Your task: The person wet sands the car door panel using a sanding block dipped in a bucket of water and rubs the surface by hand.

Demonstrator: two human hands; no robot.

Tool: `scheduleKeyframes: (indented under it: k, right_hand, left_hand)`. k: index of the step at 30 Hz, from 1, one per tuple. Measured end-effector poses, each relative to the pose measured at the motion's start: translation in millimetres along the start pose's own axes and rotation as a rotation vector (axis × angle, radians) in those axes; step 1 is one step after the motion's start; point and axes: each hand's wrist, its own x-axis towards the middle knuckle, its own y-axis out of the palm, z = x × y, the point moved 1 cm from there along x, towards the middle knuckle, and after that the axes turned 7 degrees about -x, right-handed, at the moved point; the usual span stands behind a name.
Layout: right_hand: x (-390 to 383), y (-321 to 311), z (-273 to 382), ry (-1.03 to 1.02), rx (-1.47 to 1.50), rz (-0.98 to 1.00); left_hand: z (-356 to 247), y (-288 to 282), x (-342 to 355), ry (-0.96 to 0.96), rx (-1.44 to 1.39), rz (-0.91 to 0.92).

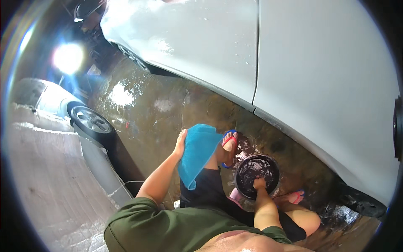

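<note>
A blue cloth (198,151) hangs draped over my left knee. At its left edge is my left hand (180,142), closed on the cloth with part of the fingers hidden by it. My right hand (260,183) reaches down into a round black bucket (275,185), which stands between my feet. Dark water with white suds (257,167) shows inside. The fingertips of that hand are hidden, so what they hold, if anything, does not show.
A white car's side panels (310,63) rise just ahead, from upper left to right. To the left stands another car with a visible wheel (92,120). The wet brown floor (155,101) reflects a bright lamp (68,58). My feet wear flip-flops (230,142).
</note>
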Motion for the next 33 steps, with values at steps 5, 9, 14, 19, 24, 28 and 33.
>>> scheduleKeyframes:
  k: [5,9,14,19,24,28,33]
  right_hand:
    - [-19.2,-16.8,-18.4,-0.051,0.151,-0.131]
    - [-20.5,-17.7,-6.0,-0.148,0.179,-0.198]
    - [-11.5,-4.5,-37.6,-0.185,0.018,-0.174]
    - [6.9,-1.8,-63.6,-0.114,0.35,-0.233]
    - [6.9,-12.2,-59.2,-0.182,0.154,-0.251]
    - [-23.2,-21.2,-35.1,-0.213,0.116,-0.163]
    - [-30.3,-36.8,-7.9,-0.432,0.101,-0.549]
  left_hand:
    - [78.3,-9.2,-87.9,-0.249,0.117,0.081]
    - [48.2,9.4,-104.0,-0.086,0.242,0.023]
    - [-2.3,36.6,-47.8,0.042,0.325,-0.023]
    - [4.0,22.6,-55.5,0.015,0.401,-0.019]
    - [-8.2,24.2,-54.6,0.376,1.316,0.245]
    - [-68.8,66.6,-68.3,0.189,1.657,0.019]
    - [-10.9,18.1,-39.2,0.165,0.36,0.108]
